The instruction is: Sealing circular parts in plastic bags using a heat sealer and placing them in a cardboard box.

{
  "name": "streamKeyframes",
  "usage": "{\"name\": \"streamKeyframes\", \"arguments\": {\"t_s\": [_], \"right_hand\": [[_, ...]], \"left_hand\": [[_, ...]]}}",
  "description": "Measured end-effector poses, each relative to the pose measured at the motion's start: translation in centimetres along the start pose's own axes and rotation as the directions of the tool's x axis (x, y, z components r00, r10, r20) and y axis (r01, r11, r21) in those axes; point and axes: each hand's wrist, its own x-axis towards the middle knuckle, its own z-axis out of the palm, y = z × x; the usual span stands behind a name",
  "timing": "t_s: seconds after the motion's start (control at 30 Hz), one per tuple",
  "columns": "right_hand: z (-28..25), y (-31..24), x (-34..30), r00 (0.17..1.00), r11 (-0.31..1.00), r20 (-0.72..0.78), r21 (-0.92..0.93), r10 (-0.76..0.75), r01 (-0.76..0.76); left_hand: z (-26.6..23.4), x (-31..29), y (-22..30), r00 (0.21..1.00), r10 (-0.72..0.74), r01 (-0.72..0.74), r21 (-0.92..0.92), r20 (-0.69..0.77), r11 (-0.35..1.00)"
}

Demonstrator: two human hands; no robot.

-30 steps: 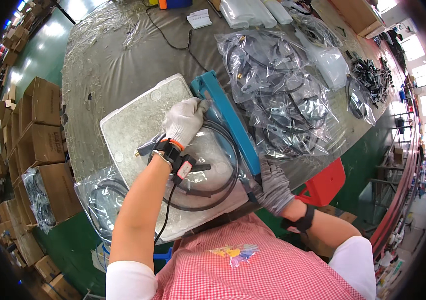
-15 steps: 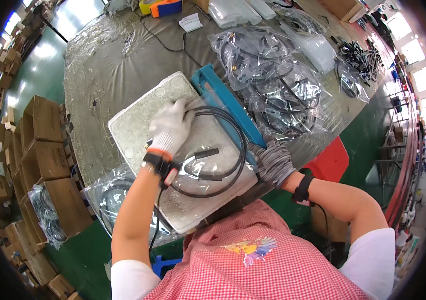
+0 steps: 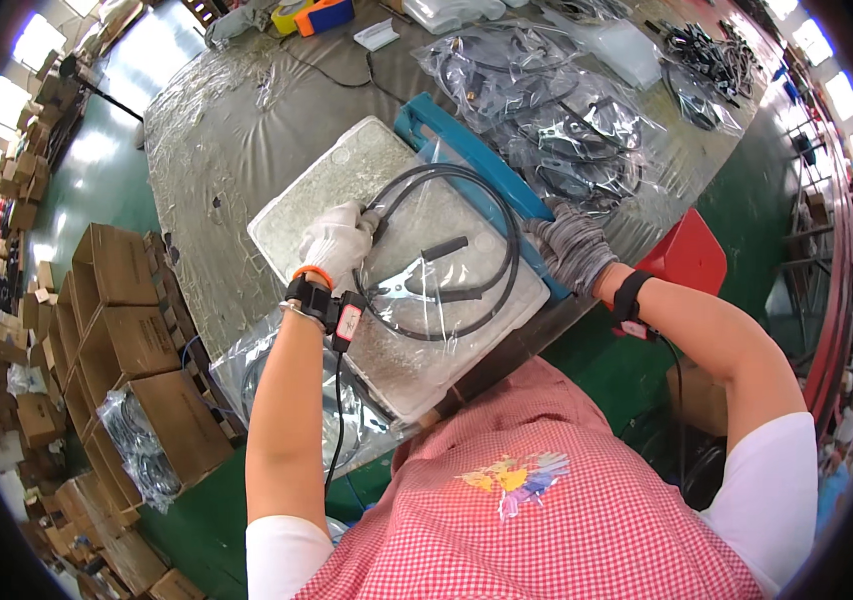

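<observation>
A clear plastic bag lies on a whitish foam board. Inside it are a coiled black cable and a clamp with two black handles. My left hand, in a white knit glove, is closed at the bag's left side, beside the coil; its fingertips are partly hidden. The bag's far side reaches over a long teal bag sealer along the board's right edge. My right hand, in a grey striped glove, curls over the sealer's near end.
Bagged cables pile up beyond the sealer, with loose black cables farther right. Another bagged cable lies left of the board. A red bin stands off the table's right edge; cardboard boxes stand at the left.
The view has shifted. The bag and its clamp sit slightly farther from me on the board, toward the sealer. My left fingers have closed more. My right hand stays at the sealer's end.
</observation>
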Motion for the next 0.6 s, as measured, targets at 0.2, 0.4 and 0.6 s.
{"name": "streamKeyframes", "arguments": {"t_s": [0.2, 0.4, 0.6], "right_hand": [[0.3, 0.2, 0.1, 0.996, 0.994, 0.055, 0.083, 0.065, -0.070], [1.0, 0.4, -0.3, 0.998, 0.999, -0.031, 0.002, -0.053, 0.053], [0.1, -0.2, -0.1, 0.998, 0.998, -0.038, 0.031, -0.056, 0.058]], "left_hand": [[0.6, 0.6, -1.6, 0.992, 0.003, 0.046, -0.369, 0.129, 0.928], [3.0, 0.7, -2.9, 0.998, -0.038, 0.058, -0.530, 0.048, 0.846], [3.1, 0.1, -2.4, 0.997, -0.070, 0.081, -0.518, 0.041, 0.851]]}}
